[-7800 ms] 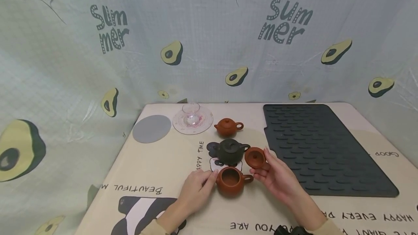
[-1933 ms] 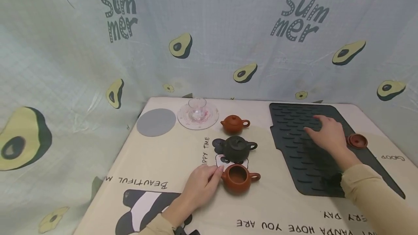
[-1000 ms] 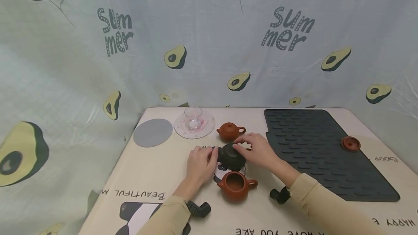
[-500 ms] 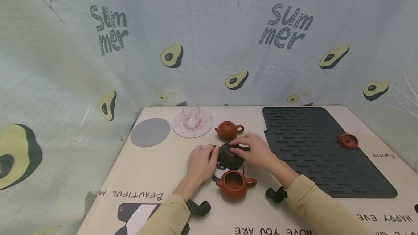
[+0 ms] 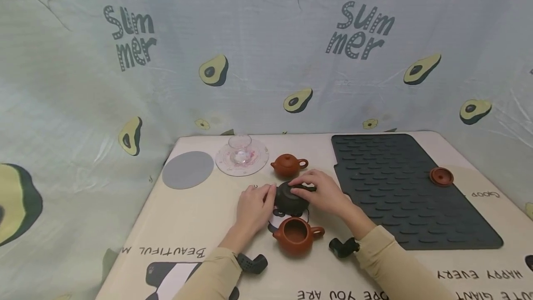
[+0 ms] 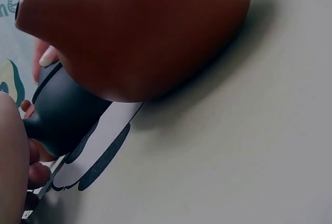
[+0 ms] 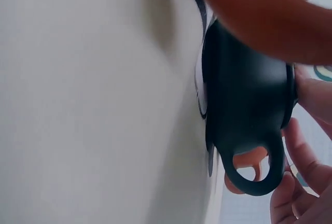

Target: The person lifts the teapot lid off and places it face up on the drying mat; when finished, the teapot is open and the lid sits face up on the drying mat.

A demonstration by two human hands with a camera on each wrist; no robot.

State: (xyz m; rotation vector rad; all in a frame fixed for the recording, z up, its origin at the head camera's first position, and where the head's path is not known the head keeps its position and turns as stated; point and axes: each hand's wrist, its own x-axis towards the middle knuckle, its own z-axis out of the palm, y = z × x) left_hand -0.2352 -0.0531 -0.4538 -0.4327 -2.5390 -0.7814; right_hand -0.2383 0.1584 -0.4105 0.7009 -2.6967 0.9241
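A black teapot stands mid-table. At its left my left hand pinches the spout between thumb and fingers. From the right, my right hand has its thumb and fingers curled on the black teapot's lid, which looks seated; the knob is hidden. In the right wrist view the black handle is free of the fingers. Nearer me sits a reddish-brown teapot without a lid, its dark inside showing. Its lid lies upside down on the dark ridged mat.
Behind the black teapot is a smaller, lidded brown teapot. A glass cup stands on a patterned plate at the back left, beside a grey round mat. A hanging cloth closes off the back.
My right hand has laid the brown lid on the mat and come back to the black teapot's lid. My left hand has shifted from the brown spout to the black one.
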